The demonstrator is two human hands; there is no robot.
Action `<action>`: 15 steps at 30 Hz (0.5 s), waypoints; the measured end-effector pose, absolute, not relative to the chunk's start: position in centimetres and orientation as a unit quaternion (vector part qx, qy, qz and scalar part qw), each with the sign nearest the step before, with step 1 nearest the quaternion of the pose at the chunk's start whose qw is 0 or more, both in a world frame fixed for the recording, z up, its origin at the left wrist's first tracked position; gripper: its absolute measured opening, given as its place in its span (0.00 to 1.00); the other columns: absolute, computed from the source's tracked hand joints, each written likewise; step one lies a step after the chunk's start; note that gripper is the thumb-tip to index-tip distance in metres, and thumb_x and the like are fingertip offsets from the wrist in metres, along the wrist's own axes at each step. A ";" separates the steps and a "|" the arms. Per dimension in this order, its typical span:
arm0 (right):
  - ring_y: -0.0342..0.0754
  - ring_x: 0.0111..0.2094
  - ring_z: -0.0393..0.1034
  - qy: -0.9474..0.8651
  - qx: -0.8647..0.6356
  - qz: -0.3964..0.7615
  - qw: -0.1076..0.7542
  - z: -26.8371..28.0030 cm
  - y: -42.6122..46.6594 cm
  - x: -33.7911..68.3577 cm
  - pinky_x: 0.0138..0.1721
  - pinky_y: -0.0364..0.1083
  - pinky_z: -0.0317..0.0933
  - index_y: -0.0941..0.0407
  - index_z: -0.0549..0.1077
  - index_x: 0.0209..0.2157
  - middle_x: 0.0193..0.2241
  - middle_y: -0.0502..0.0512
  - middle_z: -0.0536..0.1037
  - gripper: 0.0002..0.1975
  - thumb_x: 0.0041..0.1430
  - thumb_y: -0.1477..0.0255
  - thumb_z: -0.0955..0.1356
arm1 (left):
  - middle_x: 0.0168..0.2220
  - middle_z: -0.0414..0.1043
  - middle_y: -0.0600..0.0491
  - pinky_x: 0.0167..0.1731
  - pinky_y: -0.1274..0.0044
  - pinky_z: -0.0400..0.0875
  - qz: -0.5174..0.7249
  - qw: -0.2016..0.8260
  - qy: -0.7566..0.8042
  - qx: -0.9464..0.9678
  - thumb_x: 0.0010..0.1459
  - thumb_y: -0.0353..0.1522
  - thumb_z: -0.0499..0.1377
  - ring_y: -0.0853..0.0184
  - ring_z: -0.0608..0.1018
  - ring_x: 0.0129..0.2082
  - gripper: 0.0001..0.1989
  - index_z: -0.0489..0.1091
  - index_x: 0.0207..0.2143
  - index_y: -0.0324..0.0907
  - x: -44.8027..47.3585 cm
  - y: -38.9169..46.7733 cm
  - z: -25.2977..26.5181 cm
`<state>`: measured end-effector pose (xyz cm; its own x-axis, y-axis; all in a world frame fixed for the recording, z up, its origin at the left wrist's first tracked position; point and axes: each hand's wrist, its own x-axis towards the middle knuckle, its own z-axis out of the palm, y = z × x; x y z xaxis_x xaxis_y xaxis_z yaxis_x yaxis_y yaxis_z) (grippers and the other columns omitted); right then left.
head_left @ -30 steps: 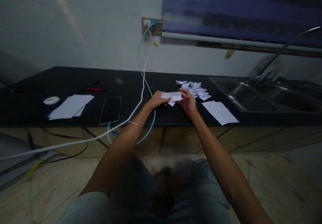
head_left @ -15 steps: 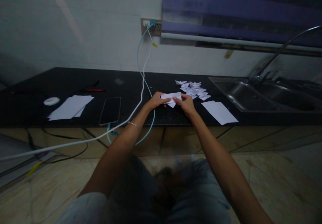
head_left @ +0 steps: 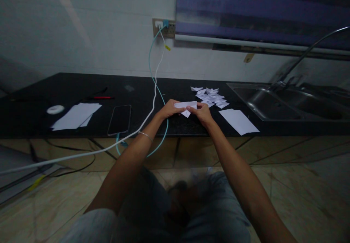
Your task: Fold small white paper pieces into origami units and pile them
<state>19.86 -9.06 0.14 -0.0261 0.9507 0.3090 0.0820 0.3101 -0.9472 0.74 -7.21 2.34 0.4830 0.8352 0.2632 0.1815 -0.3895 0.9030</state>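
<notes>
A partly folded sheet of white paper point(head_left: 186, 114) is held between both hands above the front of the black counter, its lower part coming to a point. My left hand point(head_left: 170, 109) is closed on the left end, thumb lying across the front. On the other end, my right hand point(head_left: 203, 112) pinches the paper, its thumb near the middle. The fingers behind the paper are hidden. Just beyond my right hand lies a cluster of folded paper boats point(head_left: 210, 97). Flat white sheets point(head_left: 239, 122) rest to the right of that hand.
On the left of the counter point(head_left: 142, 90) are more white sheets point(head_left: 78, 116), a phone point(head_left: 119, 120), a white round object point(head_left: 55, 109) and a red pen point(head_left: 102, 97). A white cable point(head_left: 147, 120) runs across my left forearm. A steel sink point(head_left: 262, 102) is at the right.
My right thumb has shifted slightly left and down along the paper, and the upper band of the paper looks narrower. Both hands keep their grip in about the same place.
</notes>
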 end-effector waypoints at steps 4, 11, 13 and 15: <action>0.49 0.31 0.74 -0.546 -0.438 0.427 0.573 0.0 -8.8 19.9 0.33 0.47 0.67 0.60 0.78 0.35 0.32 0.58 0.81 0.23 0.39 0.58 0.76 | 0.19 0.71 0.52 0.20 0.82 0.61 0.396 0.449 0.344 0.723 0.48 0.40 0.64 0.74 0.70 0.19 0.16 0.74 0.26 0.32 0.8 -7.4 2.9; 0.48 0.30 0.74 -0.510 -0.419 0.485 0.574 1.1 -9.3 19.7 0.32 0.46 0.69 0.58 0.76 0.33 0.29 0.57 0.79 0.25 0.42 0.51 0.73 | 0.20 0.72 0.51 0.21 0.83 0.59 0.406 0.460 0.335 0.716 0.52 0.41 0.62 0.76 0.69 0.19 0.17 0.75 0.23 0.34 0.3 -7.2 3.2; 0.48 0.30 0.74 -0.519 -0.412 0.484 0.572 1.2 -9.4 19.7 0.33 0.47 0.69 0.57 0.76 0.31 0.29 0.56 0.79 0.25 0.43 0.49 0.72 | 0.19 0.71 0.52 0.20 0.83 0.57 0.408 0.452 0.341 0.717 0.52 0.42 0.62 0.76 0.67 0.17 0.18 0.75 0.22 0.34 0.1 -7.0 3.0; 0.48 0.29 0.74 -0.533 -0.410 0.473 0.570 1.1 -9.4 19.8 0.32 0.46 0.68 0.57 0.76 0.30 0.27 0.55 0.79 0.24 0.44 0.49 0.71 | 0.18 0.70 0.53 0.18 0.82 0.55 0.409 0.449 0.345 0.715 0.51 0.42 0.62 0.77 0.65 0.16 0.18 0.75 0.22 0.35 0.0 -6.7 2.7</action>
